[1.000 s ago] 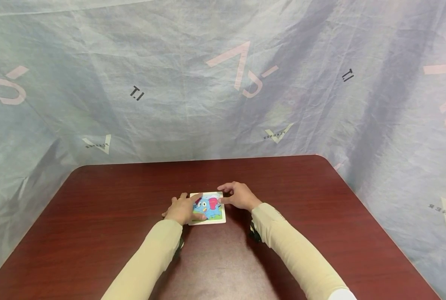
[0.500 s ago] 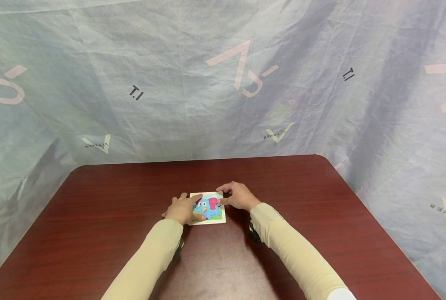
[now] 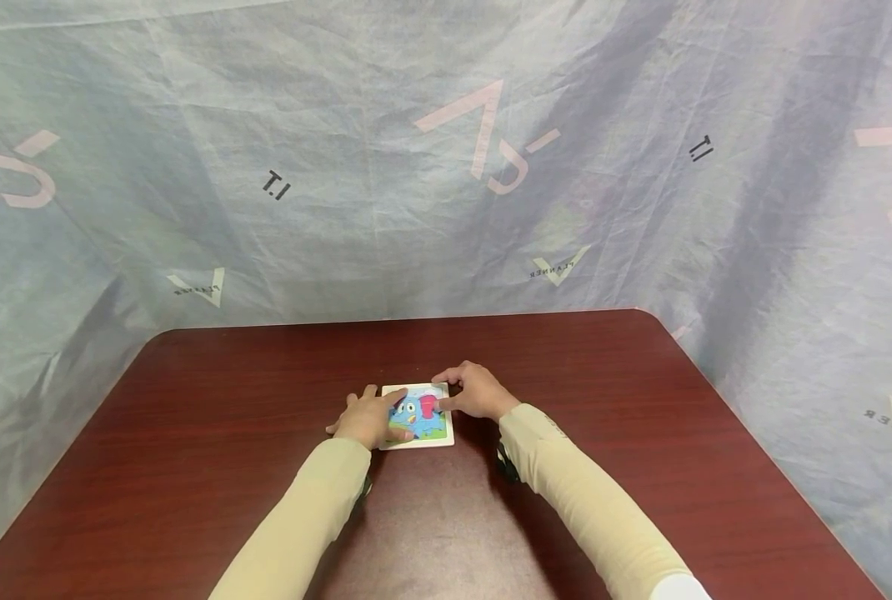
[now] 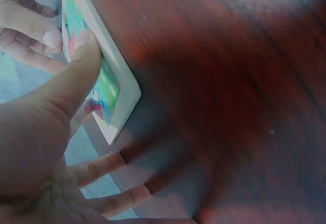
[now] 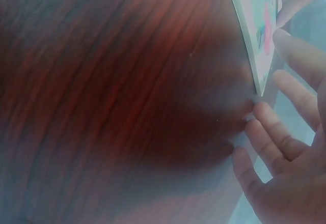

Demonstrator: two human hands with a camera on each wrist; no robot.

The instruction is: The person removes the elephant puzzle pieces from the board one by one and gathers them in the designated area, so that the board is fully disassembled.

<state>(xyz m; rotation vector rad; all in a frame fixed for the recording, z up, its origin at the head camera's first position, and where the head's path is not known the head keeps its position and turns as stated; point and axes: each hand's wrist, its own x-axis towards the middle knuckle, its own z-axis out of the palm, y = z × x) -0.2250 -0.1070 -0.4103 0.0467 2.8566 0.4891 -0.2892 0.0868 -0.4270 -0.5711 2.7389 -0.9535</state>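
A small square jigsaw puzzle (image 3: 427, 427) with a pale frame lies flat on the table. Its picture is a blue elephant with a pink ear, on green. My left hand (image 3: 367, 419) rests at the puzzle's left side with fingers spread. In the left wrist view its thumb lies over the puzzle's face (image 4: 109, 84), while other fingers reach the tabletop. At the right side is my right hand (image 3: 478, 393), thumb at the pink ear and index finger near the top right corner. Its other fingertips sit close to the table beside the puzzle (image 5: 257, 20) in the right wrist view.
The dark red wooden table (image 3: 251, 400) extends around the puzzle on all sides, with rounded far corners. Behind it and at both sides hangs a grey cloth (image 3: 356, 167) with printed letters and marks.
My right thumb and index finger have shifted slightly left over the puzzle. My left hand and the puzzle keep their places; the head view has moved a little.
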